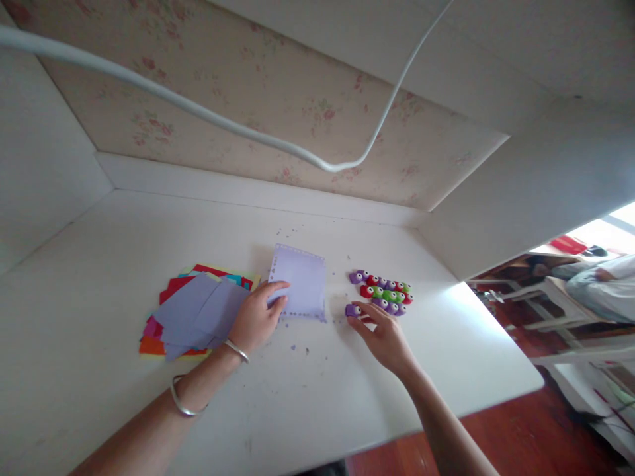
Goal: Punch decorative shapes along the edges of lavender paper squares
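A lavender sheet of paper (300, 281) has small shapes punched along its top, left and bottom edges. My left hand (258, 312) holds its left edge, thumb and forefinger on top and the other fingers hidden. Between the thumb and fingers of my right hand (384, 330) is a small purple craft punch (352, 310) with a white button, just right of the paper. Several similar punches in purple, red and green (384, 289) stand in rows beyond that hand. Tiny punched-out bits (293, 347) lie scattered around the sheet.
A pile of coloured papers (191, 311), lavender on top, lies left of my left hand. The white desk (99, 284) has side panels and a back ledge. A white cable (258, 137) hangs across the top. At right, another person (602, 281) sits by furniture.
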A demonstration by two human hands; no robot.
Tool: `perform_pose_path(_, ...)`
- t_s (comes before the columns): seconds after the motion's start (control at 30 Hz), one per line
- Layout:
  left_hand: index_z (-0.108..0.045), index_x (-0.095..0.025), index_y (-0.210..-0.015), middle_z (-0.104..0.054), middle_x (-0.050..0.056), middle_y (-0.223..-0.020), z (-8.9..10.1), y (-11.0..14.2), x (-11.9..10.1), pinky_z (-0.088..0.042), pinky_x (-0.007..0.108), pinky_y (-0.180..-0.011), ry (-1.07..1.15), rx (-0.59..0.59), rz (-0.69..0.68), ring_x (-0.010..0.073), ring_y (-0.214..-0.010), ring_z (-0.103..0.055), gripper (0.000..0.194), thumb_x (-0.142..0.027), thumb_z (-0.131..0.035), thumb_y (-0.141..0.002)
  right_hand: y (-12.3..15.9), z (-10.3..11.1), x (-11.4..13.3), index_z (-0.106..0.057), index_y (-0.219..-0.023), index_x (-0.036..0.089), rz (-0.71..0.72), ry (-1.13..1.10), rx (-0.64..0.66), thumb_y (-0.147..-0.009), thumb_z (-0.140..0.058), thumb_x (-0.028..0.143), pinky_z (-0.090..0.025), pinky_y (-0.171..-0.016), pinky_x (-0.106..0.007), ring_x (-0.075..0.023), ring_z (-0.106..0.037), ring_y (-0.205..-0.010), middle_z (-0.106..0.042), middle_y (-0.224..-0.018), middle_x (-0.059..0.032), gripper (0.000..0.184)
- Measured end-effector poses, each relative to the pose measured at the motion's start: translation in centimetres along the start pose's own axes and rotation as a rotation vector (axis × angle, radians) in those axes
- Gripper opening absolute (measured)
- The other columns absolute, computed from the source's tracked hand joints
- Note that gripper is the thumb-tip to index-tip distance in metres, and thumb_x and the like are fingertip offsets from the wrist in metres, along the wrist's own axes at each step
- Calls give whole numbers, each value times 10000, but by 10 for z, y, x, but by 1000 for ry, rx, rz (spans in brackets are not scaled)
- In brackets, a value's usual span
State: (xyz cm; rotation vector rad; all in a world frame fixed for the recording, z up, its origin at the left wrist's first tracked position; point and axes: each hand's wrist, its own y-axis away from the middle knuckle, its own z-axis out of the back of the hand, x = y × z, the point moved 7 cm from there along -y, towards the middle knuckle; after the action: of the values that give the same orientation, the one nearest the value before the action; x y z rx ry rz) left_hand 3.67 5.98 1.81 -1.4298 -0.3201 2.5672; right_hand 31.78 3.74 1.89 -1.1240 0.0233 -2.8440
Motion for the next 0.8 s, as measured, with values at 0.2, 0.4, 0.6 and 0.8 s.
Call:
perform_pose_path(0.2,-651,-224,-1082,-704,47,-1096,8,0,-3,-494,350,-983,-52,-47,-42,188,-1053,-649,247,-328,-481,-936,5,-10,-16,-659,-1134,216,-72,-170,-145,-850,-598,510,-568,-745,-347,-231,-683,-861,-692,-1033,-94,414)
perform_pose_path(0.4,-640,-237,-1100,-706,38,-1120,14,-2,0,-502,341,-974,-99,-70,-21,199,-1065,-654,263,-367,-478,-938,6,-11,-14,-657,-1109,187,-107,-270,-269,-828,-590,550,-567,-749,-346,-228,-684,-811,-696,-1029,-110,464)
perform_pose_path(0.6,-560,-232,-1238,-663,51,-1228,15,-1,2,-510,314,-945,-100,-74,30,211,-1112,-637,356,-395,-497,-927,10,-7,-18,-634,-1151,191,-148,-319,-299,-816,-599,553,-571,-767,-367,-248,-687,-859,-690,-1060,-120,494)
perform_pose_path(0.8,-522,-228,-1285,-636,60,-1275,15,0,-3,-504,307,-930,-115,-50,33,203,-1060,-651,401,-401,-501,-925,12,-6,-21,-584,-1240,189,-175,-288,-319,-831,-589,536,-560,-769,-371,-240,-676,-866,-682,-1060,-125,536)
